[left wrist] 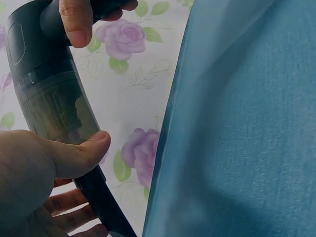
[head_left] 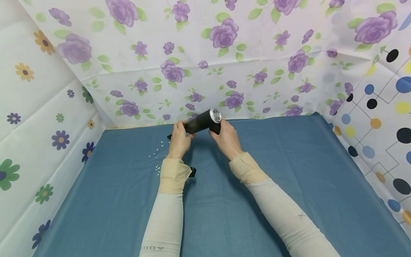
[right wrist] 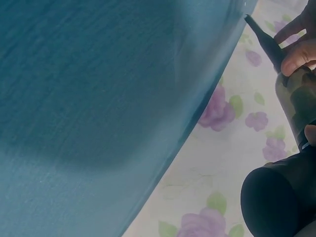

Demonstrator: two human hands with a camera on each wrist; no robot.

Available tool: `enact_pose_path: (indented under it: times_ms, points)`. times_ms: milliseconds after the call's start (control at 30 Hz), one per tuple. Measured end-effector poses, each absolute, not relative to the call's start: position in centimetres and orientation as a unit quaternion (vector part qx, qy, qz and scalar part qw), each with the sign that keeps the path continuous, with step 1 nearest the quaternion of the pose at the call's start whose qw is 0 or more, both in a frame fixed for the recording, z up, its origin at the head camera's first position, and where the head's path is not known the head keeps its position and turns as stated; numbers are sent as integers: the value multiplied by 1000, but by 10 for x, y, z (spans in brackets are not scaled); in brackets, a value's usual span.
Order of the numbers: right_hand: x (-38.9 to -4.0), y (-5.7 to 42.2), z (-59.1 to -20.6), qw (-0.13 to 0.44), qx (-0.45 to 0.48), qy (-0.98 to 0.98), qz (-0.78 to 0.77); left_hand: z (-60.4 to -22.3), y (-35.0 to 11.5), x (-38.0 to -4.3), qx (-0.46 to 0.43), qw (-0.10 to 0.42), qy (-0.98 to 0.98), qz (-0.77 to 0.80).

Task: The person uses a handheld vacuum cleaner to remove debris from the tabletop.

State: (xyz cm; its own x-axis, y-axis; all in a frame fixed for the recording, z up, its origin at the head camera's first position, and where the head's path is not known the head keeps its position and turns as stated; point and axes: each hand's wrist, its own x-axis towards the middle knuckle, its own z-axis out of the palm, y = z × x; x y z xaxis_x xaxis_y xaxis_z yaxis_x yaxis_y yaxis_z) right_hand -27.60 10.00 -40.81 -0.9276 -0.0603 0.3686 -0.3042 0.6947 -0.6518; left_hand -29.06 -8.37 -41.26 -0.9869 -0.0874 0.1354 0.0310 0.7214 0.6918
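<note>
A black handheld vacuum cleaner [head_left: 199,122] with a silver vented end is held above the far part of the table, tilted with its slim nozzle [right wrist: 266,44] down to the left. My left hand [head_left: 179,142] grips its front where the nozzle joins the clear dust cup [left wrist: 61,106], thumb laid across the top. My right hand [head_left: 228,140] holds the handle at the rear, which points toward me. Small white bits [head_left: 157,167] lie scattered on the cloth, left of my left hand and below the nozzle tip.
Blue cloth [head_left: 257,171] covers the table. A flowered sheet [head_left: 199,85] stands close behind the vacuum, with patterned sheets at left [head_left: 48,142] and right [head_left: 372,142]. A small black piece [head_left: 192,172] shows beside my left cuff.
</note>
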Motion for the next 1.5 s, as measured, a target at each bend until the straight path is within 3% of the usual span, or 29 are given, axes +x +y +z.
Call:
enact_pose_path:
  times_ms: [1500]
  points:
    - [-285, 135, -392, 82, 95, -924, 362, -411, -44, -268, 72, 143, -926, -341]
